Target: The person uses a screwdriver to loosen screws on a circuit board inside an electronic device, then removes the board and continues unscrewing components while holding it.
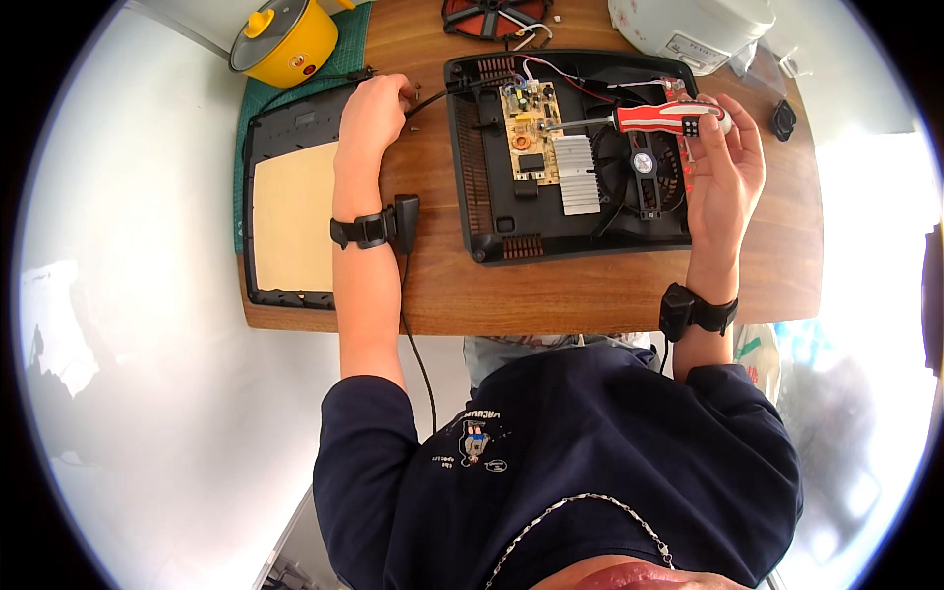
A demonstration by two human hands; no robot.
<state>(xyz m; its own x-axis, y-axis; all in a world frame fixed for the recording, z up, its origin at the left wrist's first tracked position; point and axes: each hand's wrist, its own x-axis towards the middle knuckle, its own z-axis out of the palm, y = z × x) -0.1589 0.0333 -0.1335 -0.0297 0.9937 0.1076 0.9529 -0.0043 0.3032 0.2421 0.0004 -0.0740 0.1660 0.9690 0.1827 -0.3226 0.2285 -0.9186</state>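
Observation:
In my right hand (pixel 728 157) is a red and white screwdriver (pixel 654 119), held level with its shaft pointing left over a circuit board (pixel 527 113). The board, with a finned heat sink (pixel 577 175) beside it, sits inside an open black appliance housing (pixel 477 211). A fan (pixel 644 167) is in the housing's right part. My left hand (pixel 372 116) rests at the table's far left-middle with its fingers curled together, near small screws (pixel 417 95); whatever is in its fingertips is hidden. Under my left forearm lies a black-framed panel (pixel 293 216) with a pale inner sheet.
A yellow electric pot (pixel 300 49) stands at the far left on a green cutting mat (pixel 351 44). A round red and black coil (pixel 492 18) lies behind the housing. Far right is a white appliance (pixel 693 29), with a small black object (pixel 784 120) near the table (pixel 551 295) edge.

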